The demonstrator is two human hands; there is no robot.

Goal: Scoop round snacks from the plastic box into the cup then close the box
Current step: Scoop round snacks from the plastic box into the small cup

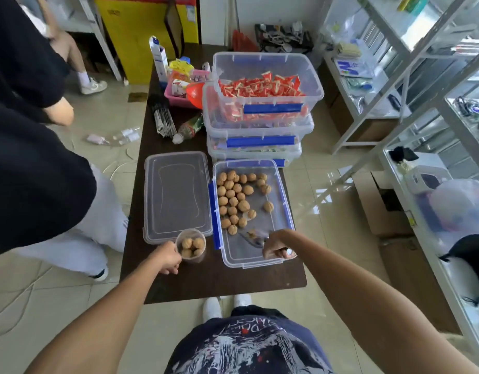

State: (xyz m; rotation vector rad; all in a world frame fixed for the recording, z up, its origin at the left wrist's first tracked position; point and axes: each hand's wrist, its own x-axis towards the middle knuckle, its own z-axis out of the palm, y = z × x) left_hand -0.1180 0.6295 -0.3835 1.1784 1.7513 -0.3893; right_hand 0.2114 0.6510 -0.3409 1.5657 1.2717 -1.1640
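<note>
On a dark tabletop [206, 282], one lid [176, 195] lies flat at left; the left hand [167, 256] grips one cup [191, 248] holding about four round snacks [234, 198]. Right, the open plastic box [253, 211] nears the edge; right hand [276, 245] fingers clasp a scoop [253, 238].

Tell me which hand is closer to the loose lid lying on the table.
Left. The left hand grips the cup just below the lid; the right hand is inside the box, farther away.
</note>
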